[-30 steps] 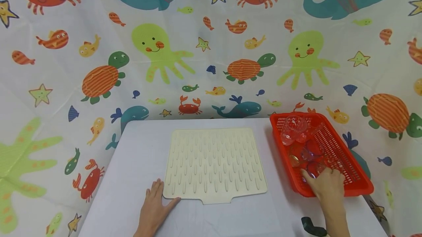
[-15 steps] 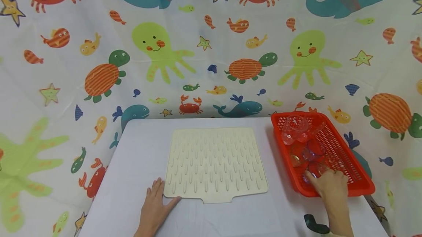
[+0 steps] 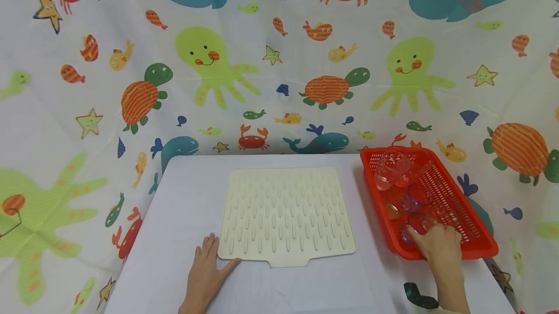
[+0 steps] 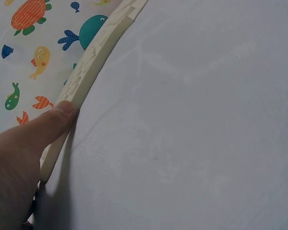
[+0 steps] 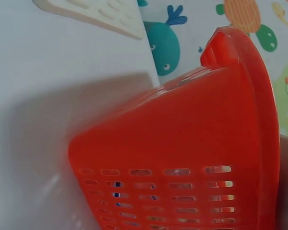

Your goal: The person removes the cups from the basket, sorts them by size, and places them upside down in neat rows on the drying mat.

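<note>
A cream drying mat [image 3: 288, 217] with rows of raised ridges lies flat on the white table. My left hand [image 3: 204, 272] rests at its near left corner, the thumb on the front edge and the fingers stretched along the left side. In the left wrist view, the thumb touches the mat [image 4: 86, 72]. My right hand [image 3: 441, 243] reaches over the near rim of a red plastic basket [image 3: 476, 251], fingers down inside among transparent pieces. The fingertips and whatever they touch are hidden. The right wrist view shows mostly the basket's outer wall [image 5: 182, 129].
Clear cup-like pieces [image 3: 393, 164] are piled at the basket's far end, with amber and purple tinted ones nearer. A white cloth [image 3: 271, 124] printed with sea animals hangs behind the table. A dark strap [image 3: 419, 297] shows beside the right wrist.
My right hand has shifted slightly right inside the basket's near end. My left hand and the mat stay in place. The head view has tilted a little.
</note>
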`<state>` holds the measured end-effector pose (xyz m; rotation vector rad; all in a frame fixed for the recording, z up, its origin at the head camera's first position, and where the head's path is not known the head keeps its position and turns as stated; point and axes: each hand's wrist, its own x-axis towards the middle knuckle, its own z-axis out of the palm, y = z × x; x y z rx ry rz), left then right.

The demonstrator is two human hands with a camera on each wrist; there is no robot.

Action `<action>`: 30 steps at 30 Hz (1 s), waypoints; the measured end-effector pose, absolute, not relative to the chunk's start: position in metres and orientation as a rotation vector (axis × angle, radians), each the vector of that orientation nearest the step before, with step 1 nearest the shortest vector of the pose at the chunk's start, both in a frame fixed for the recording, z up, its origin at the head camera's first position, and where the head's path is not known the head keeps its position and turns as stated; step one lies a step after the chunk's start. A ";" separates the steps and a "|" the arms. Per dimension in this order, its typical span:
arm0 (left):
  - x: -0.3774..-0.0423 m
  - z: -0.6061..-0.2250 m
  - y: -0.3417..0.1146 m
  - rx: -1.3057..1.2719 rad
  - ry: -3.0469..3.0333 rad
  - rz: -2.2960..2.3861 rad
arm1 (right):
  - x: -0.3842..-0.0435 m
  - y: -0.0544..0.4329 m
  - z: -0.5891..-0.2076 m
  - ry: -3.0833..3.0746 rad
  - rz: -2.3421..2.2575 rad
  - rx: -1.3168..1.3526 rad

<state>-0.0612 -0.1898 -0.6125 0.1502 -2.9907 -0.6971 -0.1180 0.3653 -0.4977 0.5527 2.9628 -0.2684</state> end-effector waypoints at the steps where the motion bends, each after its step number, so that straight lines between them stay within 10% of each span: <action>1: -0.061 -0.612 -0.190 0.151 -2.995 -0.699 | -0.118 0.365 -0.498 2.973 -0.276 0.554; 30: -0.062 -0.611 -0.191 0.153 -3.015 -0.747 | -0.102 0.346 -0.482 3.101 -0.745 0.667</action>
